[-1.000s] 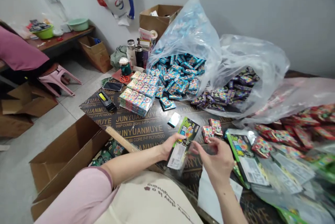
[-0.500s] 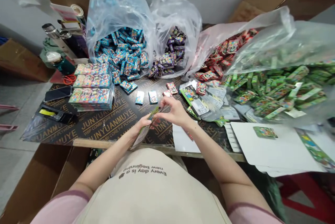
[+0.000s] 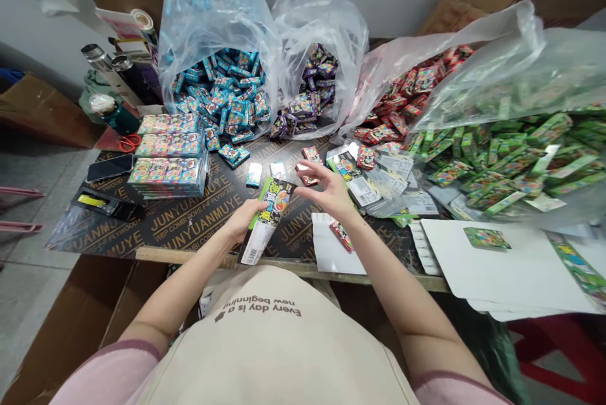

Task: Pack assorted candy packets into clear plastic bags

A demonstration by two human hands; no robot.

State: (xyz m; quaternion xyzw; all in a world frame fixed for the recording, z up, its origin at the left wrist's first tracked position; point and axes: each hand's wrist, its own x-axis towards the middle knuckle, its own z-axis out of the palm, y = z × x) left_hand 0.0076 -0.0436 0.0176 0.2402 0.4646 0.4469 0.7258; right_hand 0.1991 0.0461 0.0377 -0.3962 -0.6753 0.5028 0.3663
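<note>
Head view: left hand (image 3: 243, 218), grip closed on green packet (image 3: 271, 212); right hand (image 3: 327, 190), grip wide, maybe touching half-hidden red pack (image 3: 307, 180)

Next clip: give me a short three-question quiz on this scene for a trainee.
1. True or false: the left hand holds a flat green-and-black printed packet.
2. The clear plastic bag nearest the steel flasks holds small card boxes of which colour? A red, B blue, C green.
3. What small thing lies in the middle of the large white paper sheet at the person's right?
Key: 1 true; 2 B; 3 one small green pack.
</note>
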